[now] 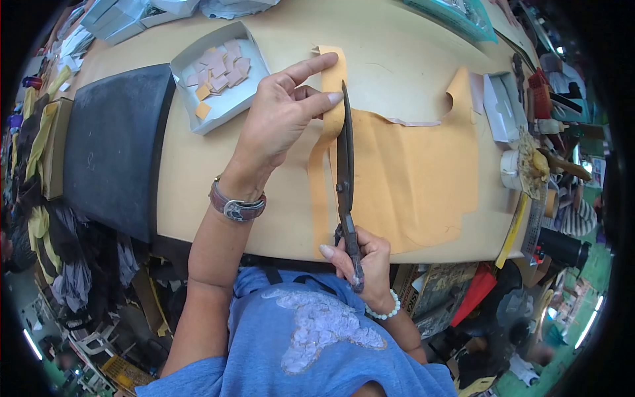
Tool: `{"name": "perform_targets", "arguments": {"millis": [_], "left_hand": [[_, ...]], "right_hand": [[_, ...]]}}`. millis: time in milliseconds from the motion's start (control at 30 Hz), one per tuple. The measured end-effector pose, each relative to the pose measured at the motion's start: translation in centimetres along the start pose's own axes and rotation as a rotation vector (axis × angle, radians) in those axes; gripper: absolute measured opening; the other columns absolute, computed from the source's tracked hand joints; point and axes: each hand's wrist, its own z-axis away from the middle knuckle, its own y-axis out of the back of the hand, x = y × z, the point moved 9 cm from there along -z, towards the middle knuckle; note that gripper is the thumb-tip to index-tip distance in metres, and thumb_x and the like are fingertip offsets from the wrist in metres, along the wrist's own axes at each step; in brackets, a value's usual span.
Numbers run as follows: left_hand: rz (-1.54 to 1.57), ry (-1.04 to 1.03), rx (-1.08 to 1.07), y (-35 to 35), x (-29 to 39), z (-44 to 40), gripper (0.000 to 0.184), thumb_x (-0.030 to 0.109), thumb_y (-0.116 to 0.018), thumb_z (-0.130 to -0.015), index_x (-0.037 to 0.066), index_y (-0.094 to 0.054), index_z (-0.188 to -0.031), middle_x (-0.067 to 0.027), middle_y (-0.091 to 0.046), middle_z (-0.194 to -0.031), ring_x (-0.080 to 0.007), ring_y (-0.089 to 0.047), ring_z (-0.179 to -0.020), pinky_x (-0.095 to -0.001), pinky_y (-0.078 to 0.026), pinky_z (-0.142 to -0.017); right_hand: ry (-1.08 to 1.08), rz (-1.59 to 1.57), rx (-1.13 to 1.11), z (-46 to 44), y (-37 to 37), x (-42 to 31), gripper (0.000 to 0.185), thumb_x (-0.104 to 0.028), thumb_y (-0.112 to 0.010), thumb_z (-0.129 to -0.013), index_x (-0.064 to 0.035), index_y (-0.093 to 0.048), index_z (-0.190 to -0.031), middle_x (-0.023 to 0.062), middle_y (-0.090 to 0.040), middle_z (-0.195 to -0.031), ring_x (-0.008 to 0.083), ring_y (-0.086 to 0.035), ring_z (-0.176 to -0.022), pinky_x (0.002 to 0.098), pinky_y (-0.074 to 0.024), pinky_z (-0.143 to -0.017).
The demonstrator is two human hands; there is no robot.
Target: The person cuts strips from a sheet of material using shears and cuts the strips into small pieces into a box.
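Large black scissors (344, 173) point away from me, with my right hand (368, 259) wrapped round their handles. Their blades lie along the edge of a yellow-orange leather-like sheet (413, 182), which has a pinkish underside and spreads over the table to the right. A long narrow strip (319, 192) of the same material runs down left of the blades. Its upper end is pinched between the thumb and fingers of my left hand (291, 96), close to the scissor tips. The lower end of the strip lies flat near the table's front edge.
Left of my hands, a white box (254, 73) holds several small pink and orange pieces. A black slab (119, 149) lies beyond it. On the right are another white box (501, 109), a white pot (510, 169) and a yellow strip (513, 228). A teal tray (486, 26) stands at the back.
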Motion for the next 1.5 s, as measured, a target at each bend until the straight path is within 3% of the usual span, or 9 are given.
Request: {"name": "perform_targets", "arguments": {"millis": [200,300,400,500,900,1000,1133,1333,1500], "left_hand": [[0.001,-0.02,-0.03,-0.9,0.0,1.0,0.053,0.0,-0.062,-0.075,-0.005,-0.043,-0.124,-0.0037,-0.061,-0.086,-0.0038,-0.054,-0.069,-0.0171,-0.044,-0.066],[0.013,-0.103,-0.007,-1.1,0.7,1.2,0.052,0.001,-0.061,-0.076,-0.005,-0.043,-0.124,-0.0003,-0.058,-0.066,-0.0004,-0.048,-0.056,-0.0145,-0.037,-0.05],[-0.047,-0.083,-0.035,-1.0,0.5,1.3,0.053,0.0,-0.061,-0.076,-0.004,-0.042,-0.125,-0.0004,-0.058,-0.067,-0.0009,-0.048,-0.057,-0.015,-0.038,-0.051],[-0.049,-0.047,-0.053,-1.2,0.3,1.4,0.055,0.0,-0.063,-0.075,-0.004,-0.042,-0.125,-0.0006,-0.058,-0.077,-0.0026,-0.051,-0.066,-0.016,-0.043,-0.064],[-0.022,-0.07,-0.042,-1.3,0.3,1.4,0.058,-0.001,-0.064,-0.073,-0.004,-0.041,-0.126,-0.0024,-0.06,-0.081,-0.0042,-0.054,-0.07,-0.0173,-0.044,-0.064],[0.068,-0.104,-0.009,-1.1,1.0,1.1,0.062,0.007,-0.066,-0.073,-0.004,-0.038,-0.128,-0.0091,-0.062,-0.097,-0.0055,-0.055,-0.076,-0.0162,-0.044,-0.062],[0.14,-0.026,-0.001,0.4,1.1,-0.6,0.058,0.024,-0.065,-0.077,-0.002,-0.043,-0.125,-0.0078,-0.062,-0.092,-0.0086,-0.058,-0.081,-0.0201,-0.046,-0.067],[0.101,-0.121,-0.083,0.4,2.2,-1.1,0.046,0.012,-0.063,-0.078,0.0,-0.048,-0.12,-0.0065,-0.061,-0.096,-0.0097,-0.059,-0.084,-0.0235,-0.05,-0.076],[0.066,-0.142,-0.056,0.5,2.7,-0.4,0.048,0.005,-0.064,-0.076,-0.001,-0.048,-0.121,-0.0056,-0.061,-0.095,-0.0083,-0.057,-0.079,-0.0233,-0.048,-0.073]], "right_hand": [[0.027,-0.071,-0.009,-1.1,0.0,-1.7,0.025,-0.011,-0.072,-0.072,-0.0038,-0.05,-0.063,-0.0058,-0.045,-0.055,0.0007,-0.036,-0.048,0.0177,-0.0261,-0.043],[0.042,-0.069,-0.025,-1.3,-0.1,-1.6,0.025,-0.012,-0.072,-0.073,-0.0036,-0.05,-0.064,-0.0056,-0.045,-0.054,0.0008,-0.036,-0.048,0.0177,-0.0262,-0.043],[0.042,-0.044,-0.016,-1.3,0.0,-1.4,0.025,-0.012,-0.071,-0.074,-0.0034,-0.05,-0.064,-0.0057,-0.044,-0.054,0.0006,-0.036,-0.047,0.0176,-0.0258,-0.042],[0.029,-0.036,0.004,-1.1,-0.1,-1.4,0.025,-0.013,-0.071,-0.075,-0.0031,-0.05,-0.064,-0.0058,-0.044,-0.053,0.0004,-0.036,-0.046,0.0175,-0.0256,-0.041],[0.041,-0.033,0.018,-1.1,-0.2,-1.5,0.025,-0.012,-0.071,-0.075,-0.0029,-0.05,-0.064,-0.0075,-0.04,-0.051,-0.0006,-0.034,-0.045,0.017,-0.0235,-0.039],[0.057,-0.03,0.017,-1.1,-0.2,-1.3,0.025,-0.01,-0.071,-0.075,-0.0028,-0.05,-0.064,-0.0082,-0.039,-0.052,-0.0008,-0.032,-0.046,0.0171,-0.0219,-0.04],[0.051,-0.005,0.019,-0.9,-0.4,-1.0,0.025,-0.01,-0.071,-0.075,-0.0021,-0.05,-0.064,-0.0083,-0.038,-0.053,-0.0009,-0.03,-0.047,0.0172,-0.0215,-0.04],[0.07,0.023,0.014,-0.6,-0.6,-1.5,0.025,-0.01,-0.072,-0.074,-0.001,-0.051,-0.063,-0.0075,-0.04,-0.053,-0.0011,-0.032,-0.047,0.0172,-0.023,-0.04],[0.082,0.05,-0.006,-0.5,-0.7,-1.2,0.027,-0.012,-0.074,-0.072,-0.0011,-0.051,-0.062,-0.0054,-0.043,-0.052,0.0001,-0.035,-0.046,0.0177,-0.0249,-0.041]]}}
